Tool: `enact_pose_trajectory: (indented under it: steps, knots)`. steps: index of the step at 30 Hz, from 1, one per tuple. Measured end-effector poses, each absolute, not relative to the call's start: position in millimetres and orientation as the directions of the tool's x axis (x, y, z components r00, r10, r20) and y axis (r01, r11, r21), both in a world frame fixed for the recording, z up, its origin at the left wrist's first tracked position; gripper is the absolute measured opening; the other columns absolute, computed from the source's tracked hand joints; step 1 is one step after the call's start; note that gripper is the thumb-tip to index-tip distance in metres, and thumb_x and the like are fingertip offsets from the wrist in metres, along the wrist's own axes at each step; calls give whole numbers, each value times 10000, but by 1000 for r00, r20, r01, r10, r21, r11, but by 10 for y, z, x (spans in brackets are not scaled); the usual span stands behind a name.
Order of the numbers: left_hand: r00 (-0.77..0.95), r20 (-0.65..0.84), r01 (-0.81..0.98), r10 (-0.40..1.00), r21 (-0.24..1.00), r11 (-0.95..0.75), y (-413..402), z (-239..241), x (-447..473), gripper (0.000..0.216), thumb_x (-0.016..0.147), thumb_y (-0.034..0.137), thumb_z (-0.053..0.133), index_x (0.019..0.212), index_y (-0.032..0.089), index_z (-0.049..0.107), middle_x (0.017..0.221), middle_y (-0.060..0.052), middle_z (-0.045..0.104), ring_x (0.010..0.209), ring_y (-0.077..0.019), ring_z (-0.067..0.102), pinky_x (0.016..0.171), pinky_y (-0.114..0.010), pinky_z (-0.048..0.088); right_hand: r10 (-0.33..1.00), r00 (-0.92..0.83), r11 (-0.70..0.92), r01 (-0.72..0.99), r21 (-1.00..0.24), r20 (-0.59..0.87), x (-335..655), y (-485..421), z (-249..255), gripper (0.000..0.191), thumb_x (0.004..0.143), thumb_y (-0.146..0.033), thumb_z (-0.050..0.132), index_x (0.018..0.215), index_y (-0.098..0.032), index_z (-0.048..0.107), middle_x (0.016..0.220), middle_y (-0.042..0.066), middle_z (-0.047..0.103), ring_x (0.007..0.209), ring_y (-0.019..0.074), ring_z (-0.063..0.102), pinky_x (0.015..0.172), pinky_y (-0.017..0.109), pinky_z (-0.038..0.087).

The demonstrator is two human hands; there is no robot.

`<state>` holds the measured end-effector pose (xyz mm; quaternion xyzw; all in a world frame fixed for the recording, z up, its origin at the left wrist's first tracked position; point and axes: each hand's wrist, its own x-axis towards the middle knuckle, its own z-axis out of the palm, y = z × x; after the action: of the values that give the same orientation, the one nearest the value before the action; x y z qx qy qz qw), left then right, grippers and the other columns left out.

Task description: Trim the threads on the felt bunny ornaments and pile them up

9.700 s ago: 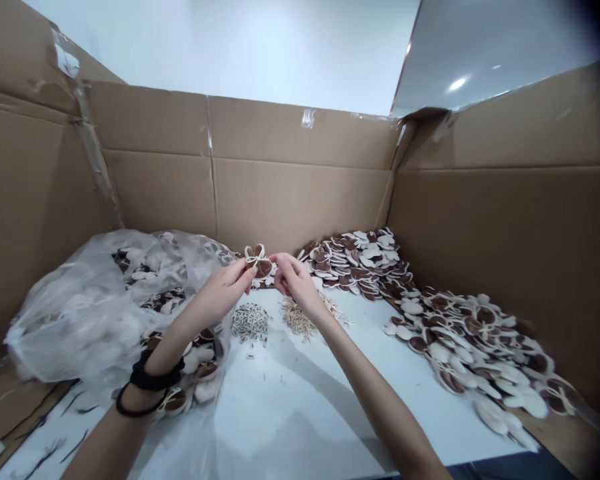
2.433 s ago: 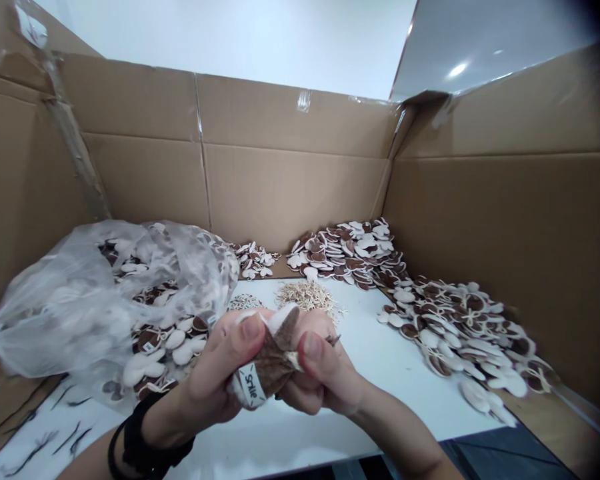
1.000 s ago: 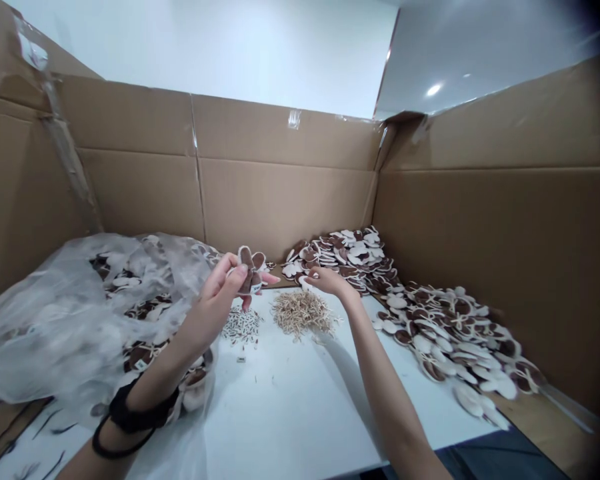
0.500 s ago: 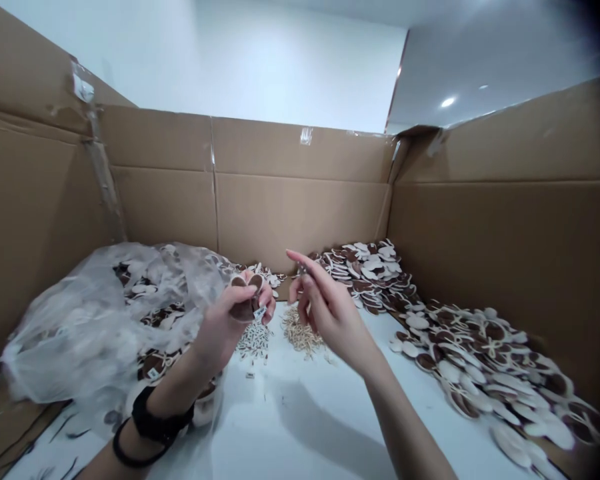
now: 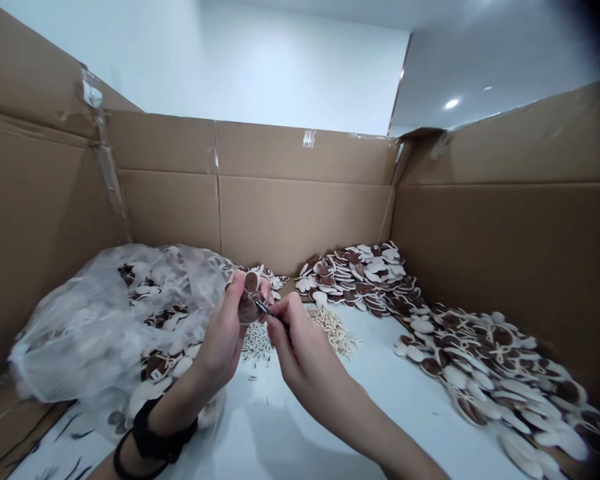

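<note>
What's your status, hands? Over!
Left hand holds brown-and-white piece. Right hand pinches thin pin against it. Plastic bag beside left arm, not blocking.

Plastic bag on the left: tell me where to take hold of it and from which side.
Probably the loose crumpled film along the top of the plastic bag, pinched from above. It lies slumped, and brown-and-white pieces show at its edge by the left hand, so a low grip might spill them.
</note>
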<state>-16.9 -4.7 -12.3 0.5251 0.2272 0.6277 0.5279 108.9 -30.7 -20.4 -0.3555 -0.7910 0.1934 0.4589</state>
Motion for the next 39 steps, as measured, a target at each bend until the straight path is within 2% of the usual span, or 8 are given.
enact_pose_trajectory:
  steps: [7,12,15,22,27,30,35,39]
  knots:
    - [60,432,-324,900,861,-391,-62,-135,-112,341,944,478,402,792,181,470,921,-39,559,886,-168,524,765,-236,430,727,-323,685,407,-605,606,1083,-286,-199,86,938,-157,338,881,-220,351,637,-53,418,484,113,355,475,220,255]
    - [48,476,-273,878,852,-447,-70,-251,-69,376,945,522,390,819,184,499,845,-18,501,783,-142,475,743,-220,402,627,-252,760,406,-507,737,1071,-267,-241,106,917,-121,352,881,-219,366,661,-36,460,490,113,405,477,216,271]
    - [19,527,-314,850,810,-496,-81,-323,-40,343,950,502,400,825,199,500,809,3,462,697,-123,419,692,-206,386,588,-207,786,374,-492,782,1050,-256,-280,113,915,-106,373,892,-216,387,641,-49,432,475,99,373,469,207,266]
    - [-19,577,-487,816,708,-512,-165,-322,4,369,913,538,457,782,198,519,749,16,457,607,-111,409,574,-203,393,624,-170,770,-34,-637,763,985,-315,-351,89,955,-159,412,902,-225,442,687,-43,436,569,92,415,515,195,337]
    - [-48,553,-491,832,712,-502,-205,-306,-3,406,875,578,501,750,192,520,664,29,448,523,-95,415,490,-206,376,703,-189,578,-409,-706,686,919,-337,-342,119,976,-270,460,875,-214,432,621,-59,412,531,74,355,479,177,280]
    - [-76,518,-479,852,730,-487,-233,-289,-3,420,841,595,545,729,191,518,623,37,440,473,-87,413,419,-208,326,747,-252,415,-546,-727,615,894,-333,-329,184,963,-330,499,851,-214,408,560,-82,405,456,51,261,429,152,217]
    - [-100,449,-455,888,773,-442,-259,-249,-5,421,837,597,543,721,194,504,522,49,402,399,-86,331,365,-232,223,795,-440,33,-656,-754,417,909,-357,-276,263,924,-369,560,834,-232,354,530,-108,389,400,32,119,351,112,101]
    - [-132,451,-465,883,758,-456,-233,-234,-2,426,831,558,573,671,175,476,576,32,454,481,-87,383,446,-221,295,805,-544,-237,-661,-712,237,957,-383,-210,352,862,-336,646,811,-238,311,531,-114,388,410,34,51,323,97,47]
